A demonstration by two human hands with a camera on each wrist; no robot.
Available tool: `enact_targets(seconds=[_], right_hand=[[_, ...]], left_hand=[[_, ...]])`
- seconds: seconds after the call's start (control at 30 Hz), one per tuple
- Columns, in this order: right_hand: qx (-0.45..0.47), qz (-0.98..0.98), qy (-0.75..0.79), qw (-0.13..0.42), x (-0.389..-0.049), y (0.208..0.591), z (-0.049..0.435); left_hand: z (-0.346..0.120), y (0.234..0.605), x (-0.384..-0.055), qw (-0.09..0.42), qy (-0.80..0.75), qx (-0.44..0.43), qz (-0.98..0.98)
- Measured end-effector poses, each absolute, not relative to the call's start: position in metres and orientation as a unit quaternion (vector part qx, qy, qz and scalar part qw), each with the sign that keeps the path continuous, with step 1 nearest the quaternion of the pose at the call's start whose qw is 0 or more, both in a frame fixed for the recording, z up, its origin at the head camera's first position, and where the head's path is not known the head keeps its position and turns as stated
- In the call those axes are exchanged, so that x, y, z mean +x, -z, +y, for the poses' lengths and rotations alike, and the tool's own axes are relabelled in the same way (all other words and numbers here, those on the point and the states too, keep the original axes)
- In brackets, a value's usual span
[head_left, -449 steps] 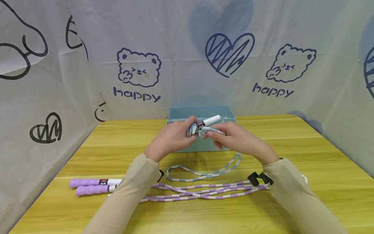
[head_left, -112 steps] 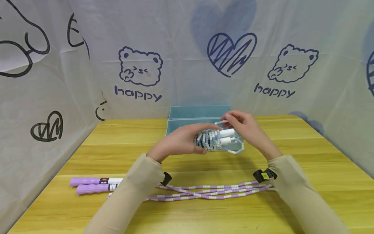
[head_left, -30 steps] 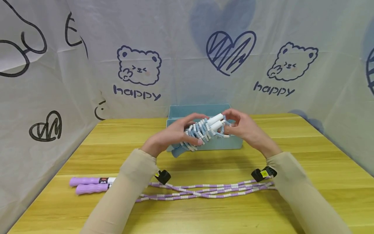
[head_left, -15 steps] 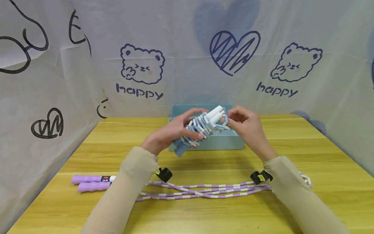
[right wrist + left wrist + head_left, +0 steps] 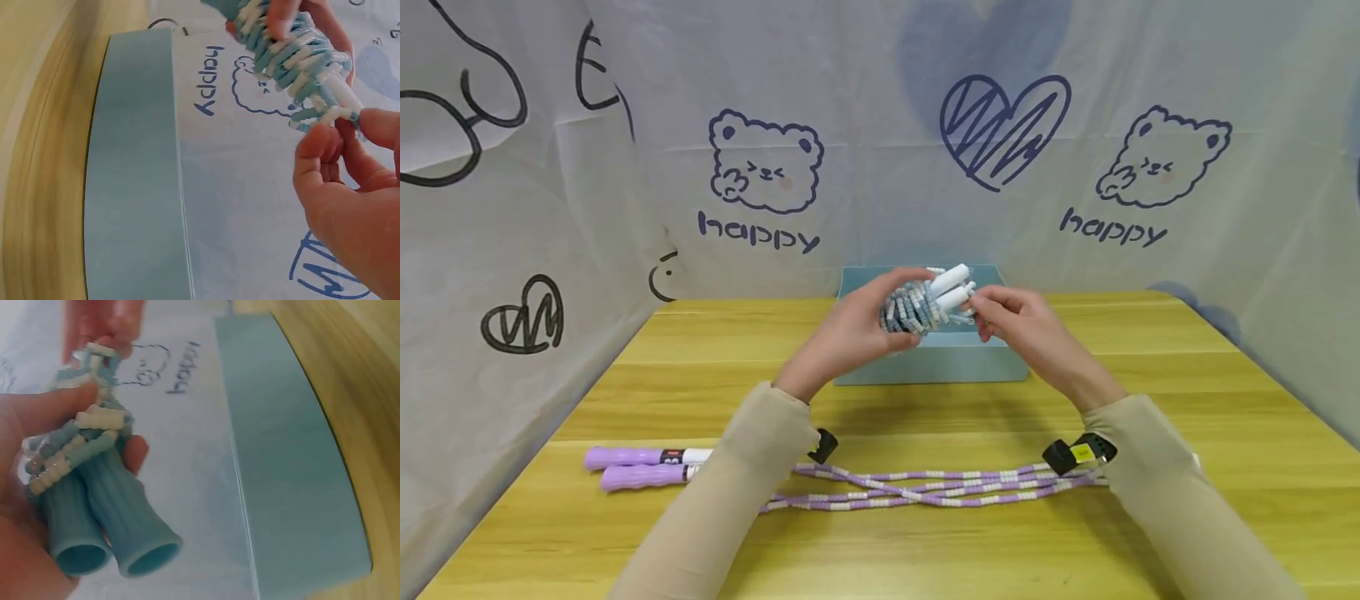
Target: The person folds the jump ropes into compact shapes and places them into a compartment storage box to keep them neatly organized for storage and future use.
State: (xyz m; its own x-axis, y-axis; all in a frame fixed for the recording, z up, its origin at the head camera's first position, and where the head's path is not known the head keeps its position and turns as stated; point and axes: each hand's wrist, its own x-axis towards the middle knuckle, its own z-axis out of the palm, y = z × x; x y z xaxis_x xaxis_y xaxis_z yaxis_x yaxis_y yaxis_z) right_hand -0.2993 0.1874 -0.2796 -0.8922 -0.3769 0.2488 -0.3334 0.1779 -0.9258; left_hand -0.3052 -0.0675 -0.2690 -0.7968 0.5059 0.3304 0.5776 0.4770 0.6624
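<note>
My left hand (image 5: 857,329) grips a blue-and-white beaded jump rope (image 5: 912,308), its beaded cord wound round its two handles laid side by side. In the left wrist view the hollow blue handle ends (image 5: 128,512) stick out past my palm. White handle tips point toward my right hand (image 5: 1026,329), whose thumb and fingers pinch a short loop of beads (image 5: 334,114) at that end. Both hands are raised in front of a light-blue box (image 5: 940,367). Nearer me, a purple-and-white beaded jump rope (image 5: 917,498) lies stretched across the table, partly hidden under my forearms.
Purple handles (image 5: 632,477) of the second rope lie at the left on the wooden table (image 5: 880,558). Behind the box hangs a white cloth (image 5: 880,167) with bear and heart drawings, and another cloth wall stands at the left.
Fifteen seconds ago a long blue-and-white loop hung to the table; now the cord is wound round the handles. In the last second the bundle has risen slightly, and my right fingers have closed in.
</note>
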Motion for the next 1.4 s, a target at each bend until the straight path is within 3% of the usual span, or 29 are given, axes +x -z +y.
enact_targets(seconds=[0.13,0.23,0.43,0.63,0.93,1.07,1.4], right_hand=[[-0.224,0.703,0.670,0.078,-0.301,0.279,0.188],[-0.205,0.658,0.716,0.112,-0.301,0.277,0.188],[-0.149,0.608,0.763,0.160,-0.300,0.276,0.184],[-0.127,0.622,0.758,0.152,-0.300,0.278,0.177],[-0.083,0.519,0.825,0.209,-0.298,0.285,0.169],[-0.091,0.598,0.776,0.177,-0.294,0.286,0.163],[-0.087,0.694,0.715,0.027,-0.290,0.296,0.144]], left_hand=[[-0.069,0.272,-0.306,0.123,0.309,-0.353,-0.874],[-0.070,0.274,-0.306,0.146,0.283,-0.363,-0.876],[-0.067,0.276,-0.307,0.135,0.311,-0.352,-0.872],[-0.061,0.276,-0.304,0.133,0.340,-0.319,-0.875],[-0.052,0.277,-0.298,0.159,0.357,-0.278,-0.878],[-0.051,0.278,-0.298,0.153,0.365,-0.275,-0.876],[-0.048,0.283,-0.300,0.131,0.371,-0.273,-0.878]])
